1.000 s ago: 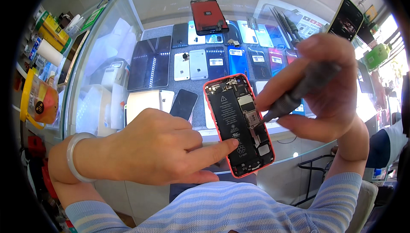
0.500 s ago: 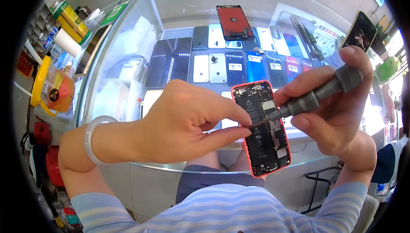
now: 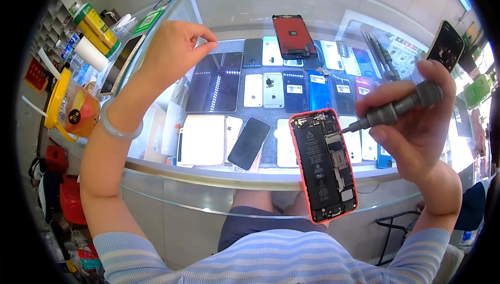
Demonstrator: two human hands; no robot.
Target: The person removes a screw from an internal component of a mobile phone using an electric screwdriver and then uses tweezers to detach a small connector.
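An opened smartphone (image 3: 317,167) with a red-pink frame lies near the glass counter's front edge, its battery and inner boards bare. My right hand (image 3: 416,127), to the right of that phone, grips a grey screwdriver (image 3: 388,114). The tool's tip points left, over or against the phone's upper right side. Raised at the upper left, over the counter, my left hand (image 3: 174,49) pinches thumb and forefinger together; whatever may sit between them is too small to make out. Behind the opened phone rests a detached screen assembly (image 3: 294,36) with a red back.
Under the glass, several phones (image 3: 273,90) lie in rows beside a dark tablet (image 3: 214,83). More screwdrivers (image 3: 383,54) lie at the back right, near a propped-up phone (image 3: 447,44). On the left stand a yellow-lidded plastic jug (image 3: 73,104), a paper roll (image 3: 91,53) and a yellow-green can (image 3: 96,28).
My left hand has moved from the opened phone to the upper left, still pinched. The screwdriver's tip has shifted from the phone's middle to its upper right side.
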